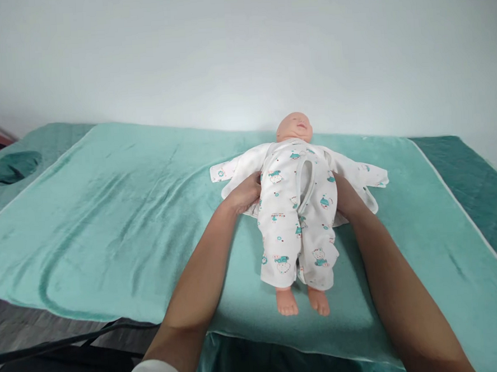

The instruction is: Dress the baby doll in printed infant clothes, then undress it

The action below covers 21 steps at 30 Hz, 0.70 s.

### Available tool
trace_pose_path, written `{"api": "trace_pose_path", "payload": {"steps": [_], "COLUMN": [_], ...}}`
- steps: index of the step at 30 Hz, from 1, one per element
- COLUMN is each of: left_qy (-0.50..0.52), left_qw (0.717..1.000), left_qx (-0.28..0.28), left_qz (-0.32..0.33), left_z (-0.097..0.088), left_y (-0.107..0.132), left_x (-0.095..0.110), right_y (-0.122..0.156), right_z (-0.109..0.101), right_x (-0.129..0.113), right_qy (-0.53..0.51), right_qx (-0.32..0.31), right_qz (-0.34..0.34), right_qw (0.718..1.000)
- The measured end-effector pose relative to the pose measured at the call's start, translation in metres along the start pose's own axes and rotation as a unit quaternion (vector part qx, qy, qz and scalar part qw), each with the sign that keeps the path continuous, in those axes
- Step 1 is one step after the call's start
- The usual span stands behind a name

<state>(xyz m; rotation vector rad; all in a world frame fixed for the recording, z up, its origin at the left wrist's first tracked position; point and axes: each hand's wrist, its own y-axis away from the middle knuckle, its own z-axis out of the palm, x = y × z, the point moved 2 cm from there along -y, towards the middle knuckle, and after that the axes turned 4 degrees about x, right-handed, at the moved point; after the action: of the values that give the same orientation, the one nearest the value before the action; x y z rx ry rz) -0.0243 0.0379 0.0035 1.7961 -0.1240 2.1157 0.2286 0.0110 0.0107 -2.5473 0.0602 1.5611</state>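
A baby doll (294, 126) lies on its back, head toward the wall and bare feet toward me. It wears a white long-sleeved shirt (251, 159), its sleeves spread to both sides. White open-crotch baby trousers (278, 234), printed with bears, cover its legs and reach up over its belly. My left hand (248, 194) is closed at the left side of the trousers near the waist, its fingertips partly hidden in the cloth. On the opposite side, my right hand (345, 197) is against the trousers at hip height. Its fingers are hidden behind the doll and clothing.
A pale green sheet (107, 217) with some wrinkles covers the bed, over a darker green cover (475, 178). The cover has a round hole (11, 167) at the far left. A white wall (181, 55) stands behind. A black chair-like object (61, 371) is at lower left.
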Motion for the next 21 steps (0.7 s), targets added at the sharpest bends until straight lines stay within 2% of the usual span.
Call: {"api": "trace_pose_path", "payload": {"steps": [4,13,18,21], "left_qy": [-0.013,0.025,0.043,0.051], "left_qw": [0.999,0.997,0.995,0.996], "left_qx": [-0.043,0.022,0.036,0.038], "left_qz": [0.019,0.073,0.081,0.065], "left_z": [0.004,0.014,0.016,0.015], "left_y": [0.000,-0.001,0.002,0.002], "left_x": [0.002,-0.003,0.000,-0.001], "right_y": [0.002,0.006,0.002,0.001], "right_z": [0.001,0.005,0.009,0.009], "right_x": [-0.002,-0.005,0.001,-0.002], "right_qy": [0.005,-0.091,-0.143,-0.117], "right_qx": [-0.005,0.056,0.052,0.037], "right_qz": [0.020,0.045,0.081,0.051], "right_qw": [1.000,0.993,0.985,0.991]}}
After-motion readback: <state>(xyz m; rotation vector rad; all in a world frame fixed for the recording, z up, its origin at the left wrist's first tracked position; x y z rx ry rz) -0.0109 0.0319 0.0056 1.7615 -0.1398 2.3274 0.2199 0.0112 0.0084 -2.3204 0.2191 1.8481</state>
